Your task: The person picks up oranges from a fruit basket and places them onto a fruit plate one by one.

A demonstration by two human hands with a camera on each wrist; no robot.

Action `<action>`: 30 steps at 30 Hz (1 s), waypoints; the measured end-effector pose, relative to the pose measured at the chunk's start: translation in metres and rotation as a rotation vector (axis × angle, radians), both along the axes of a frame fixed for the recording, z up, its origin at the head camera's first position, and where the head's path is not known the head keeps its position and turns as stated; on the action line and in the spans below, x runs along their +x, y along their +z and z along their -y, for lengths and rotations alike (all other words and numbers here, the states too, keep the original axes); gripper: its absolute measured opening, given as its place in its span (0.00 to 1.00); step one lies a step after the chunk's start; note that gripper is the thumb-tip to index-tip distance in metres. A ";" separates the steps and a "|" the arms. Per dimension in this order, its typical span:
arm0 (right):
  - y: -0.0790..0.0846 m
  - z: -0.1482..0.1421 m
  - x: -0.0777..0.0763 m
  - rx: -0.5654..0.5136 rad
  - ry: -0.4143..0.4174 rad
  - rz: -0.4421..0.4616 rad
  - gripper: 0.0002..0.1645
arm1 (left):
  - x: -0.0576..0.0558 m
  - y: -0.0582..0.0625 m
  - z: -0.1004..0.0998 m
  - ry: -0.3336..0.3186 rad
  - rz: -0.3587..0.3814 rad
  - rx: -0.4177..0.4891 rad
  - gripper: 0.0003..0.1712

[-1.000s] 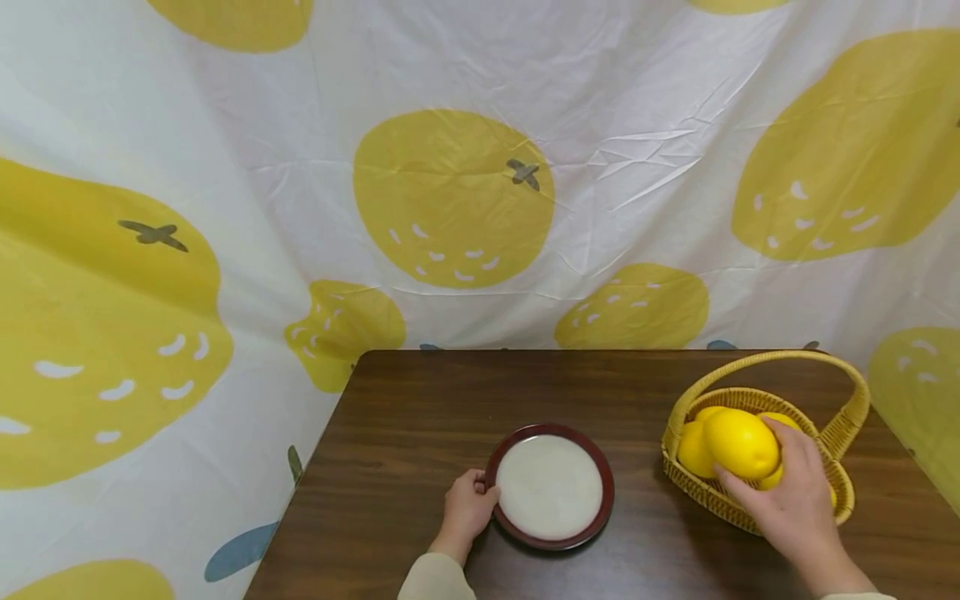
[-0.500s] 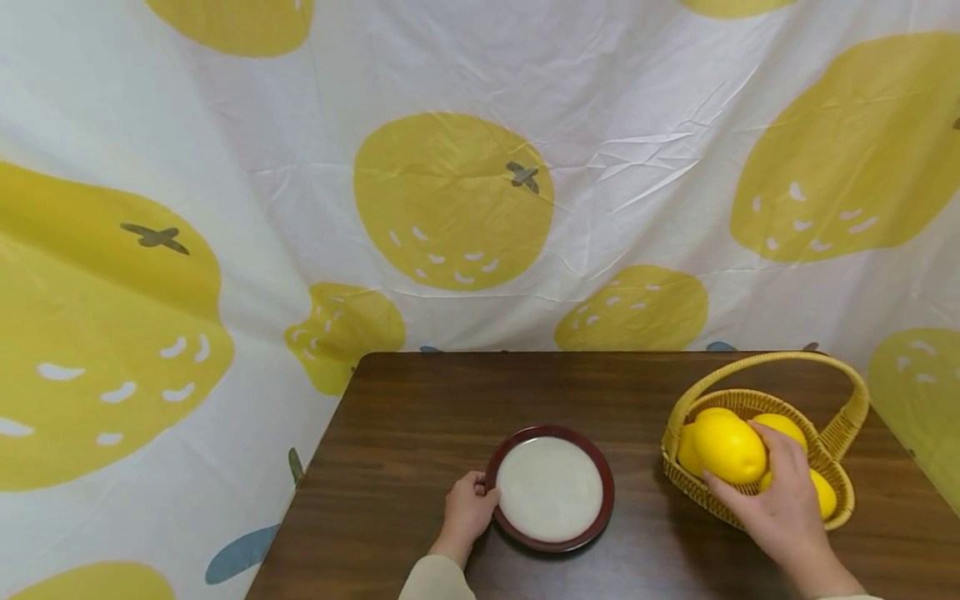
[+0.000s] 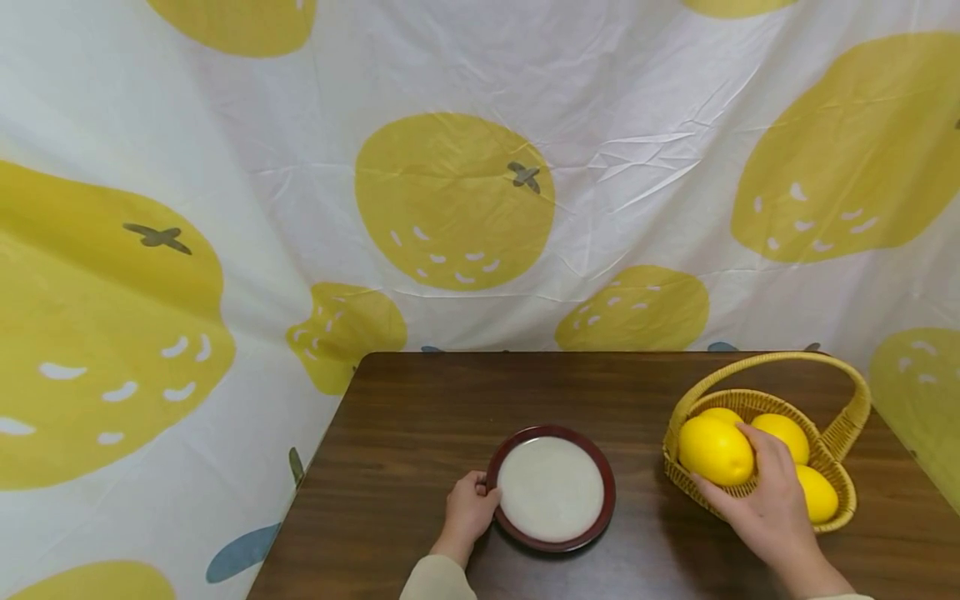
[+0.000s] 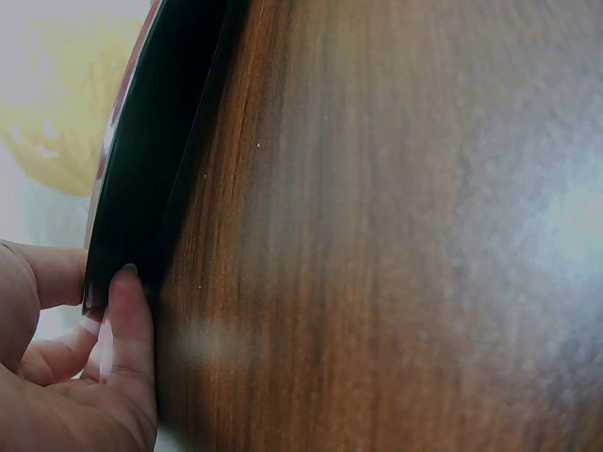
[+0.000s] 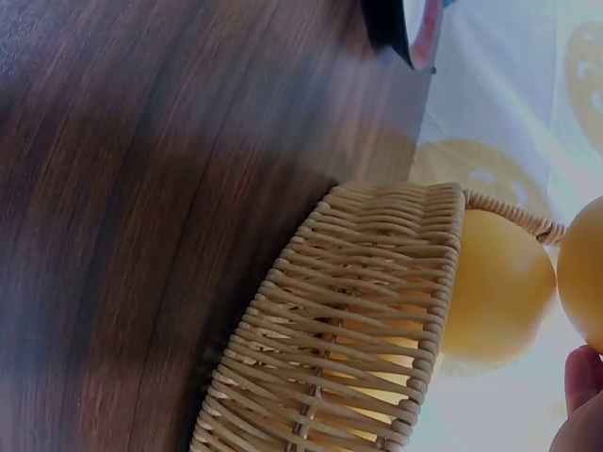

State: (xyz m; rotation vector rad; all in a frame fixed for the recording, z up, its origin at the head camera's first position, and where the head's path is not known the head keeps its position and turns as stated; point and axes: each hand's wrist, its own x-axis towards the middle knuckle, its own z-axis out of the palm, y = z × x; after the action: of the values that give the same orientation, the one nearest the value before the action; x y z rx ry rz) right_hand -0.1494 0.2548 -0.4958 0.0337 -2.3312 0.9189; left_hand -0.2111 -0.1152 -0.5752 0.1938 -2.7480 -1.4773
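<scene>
A round plate (image 3: pixel 551 488) with a pale centre and dark red rim lies on the table. My left hand (image 3: pixel 469 510) pinches its left edge, thumb on top of the rim and fingers underneath; the left wrist view shows fingertips (image 4: pixel 132 311) against the plate's dark underside (image 4: pixel 141 179). On the right, my right hand (image 3: pixel 768 492) grips a yellow lemon (image 3: pixel 716 451) between thumb and fingers, over the left part of a wicker basket (image 3: pixel 843 492). Other lemons sit inside, one (image 3: pixel 782 437) at the back and one (image 3: pixel 817 495) at the front right.
The basket's tall arched handle (image 3: pixel 780 357) rises over its far side. Dark wood table (image 3: pixel 405 433) runs back to a hanging cloth (image 3: pixel 630 192) printed with large lemons. Between plate and basket lies a strip of bare wood.
My right hand has moved left with the lemon, across the basket toward its left rim, uncovering the lemons on the right. The left hand and plate have stayed in place.
</scene>
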 end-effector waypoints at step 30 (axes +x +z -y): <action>-0.015 0.024 -0.003 0.018 0.071 -0.040 0.52 | -0.001 -0.002 0.000 0.005 0.017 0.007 0.14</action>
State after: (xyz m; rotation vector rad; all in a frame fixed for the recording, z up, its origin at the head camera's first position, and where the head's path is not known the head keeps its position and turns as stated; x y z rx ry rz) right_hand -0.1521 0.2313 -0.5110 0.1424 -2.3140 0.9229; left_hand -0.2122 -0.1155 -0.5774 0.2146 -2.7541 -1.4912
